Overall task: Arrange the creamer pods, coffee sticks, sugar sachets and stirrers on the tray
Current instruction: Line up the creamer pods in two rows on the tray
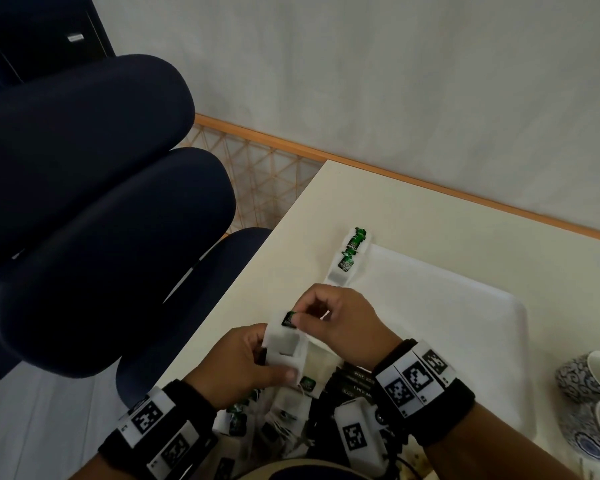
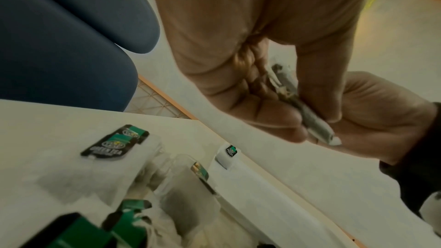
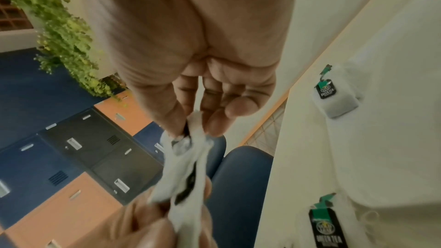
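Both hands hold one white tea bag (image 1: pixel 284 337) above the table's left edge, just short of the white tray (image 1: pixel 465 306). My left hand (image 1: pixel 257 358) grips the bag's lower part between thumb and fingers. My right hand (image 1: pixel 312 318) pinches its top by the green-black tag (image 1: pixel 289 320). In the right wrist view, finger and thumb (image 3: pixel 176 120) squeeze the bag (image 3: pixel 186 167) and my left hand (image 3: pixel 148 229) shows below. In the left wrist view the bag (image 2: pixel 307 116) is seen edge-on between the fingers. Two green-tagged tea bags (image 1: pixel 349 258) lie in a row at the tray's far left corner.
A pile of tea bags (image 1: pixel 284 417) and black sticks (image 1: pixel 355 379) lies near me under my wrists. Two blue-patterned cups (image 1: pixel 589 379) stand right of the tray. Dark blue chairs (image 1: pixel 101 202) crowd the table's left side. A wall runs behind the table.
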